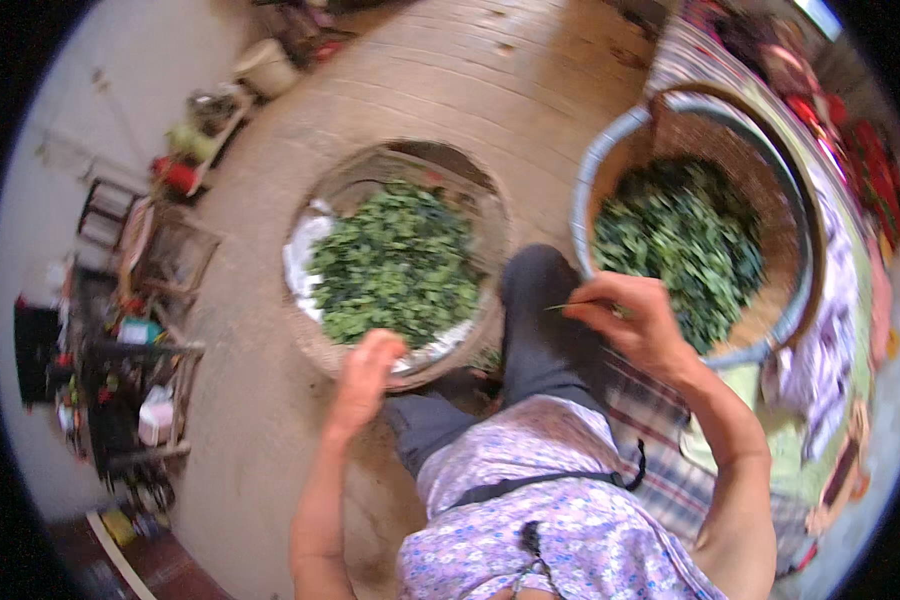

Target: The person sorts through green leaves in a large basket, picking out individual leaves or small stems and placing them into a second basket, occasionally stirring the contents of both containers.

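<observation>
Pinched in the fingers of my right hand [634, 319] is a thin green stem [559, 307], held over my right knee. That hand is beside the near rim of a deep woven basket with a blue-edged rim and an arched handle [586, 180], which holds dark green leaves [682, 247]. My left hand [369, 371] is at the near edge of a round basket [499, 202] on the floor. A white sheet [304, 259] lines part of it under a heap of green leafy sprigs [397, 262]. Blur hides whether the left fingers hold anything.
A bed with a plaid cover [656, 420] and rumpled cloth [825, 360] lies along the right. On the left, a wooden chair [172, 247] and a cluttered table [131, 405] line the wall. A pale bucket [266, 69] stands at the upper left on the floor [247, 300].
</observation>
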The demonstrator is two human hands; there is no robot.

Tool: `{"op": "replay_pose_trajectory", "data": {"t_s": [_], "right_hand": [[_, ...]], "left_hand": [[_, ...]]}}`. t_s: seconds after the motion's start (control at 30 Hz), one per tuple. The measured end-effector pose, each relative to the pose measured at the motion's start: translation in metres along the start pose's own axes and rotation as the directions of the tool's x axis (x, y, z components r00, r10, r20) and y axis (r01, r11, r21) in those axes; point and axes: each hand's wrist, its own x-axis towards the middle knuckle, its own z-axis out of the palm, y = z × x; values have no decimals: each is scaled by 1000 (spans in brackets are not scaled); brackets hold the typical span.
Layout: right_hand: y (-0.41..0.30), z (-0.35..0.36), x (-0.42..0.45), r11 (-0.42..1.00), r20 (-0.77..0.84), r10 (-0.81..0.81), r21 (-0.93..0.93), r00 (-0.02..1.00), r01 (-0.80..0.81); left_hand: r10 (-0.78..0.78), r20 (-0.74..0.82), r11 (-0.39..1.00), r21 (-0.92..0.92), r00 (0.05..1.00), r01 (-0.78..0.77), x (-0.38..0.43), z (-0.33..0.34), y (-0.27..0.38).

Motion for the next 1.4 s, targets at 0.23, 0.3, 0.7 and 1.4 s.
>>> {"op": "replay_pose_trajectory", "data": {"t_s": [0.23,0.3,0.7,1.4], "right_hand": [[19,47,-44,991,241,81,-121,967,-53],[25,27,-47,985,68,113,-136,991,-103],[195,-129,-21,613,-175,284,-723,943,-319],[134,-132,-21,837,-243,283,-410,928,-363]], "left_hand": [[38,-220,866,494,975,78,36,-45,-96],[181,-146,701,713,973,-24,37,-40,-106],[95,-47,808,587,994,-50,29,-10,-94],[227,56,869,438,972,-229,35,47,-23]]}}
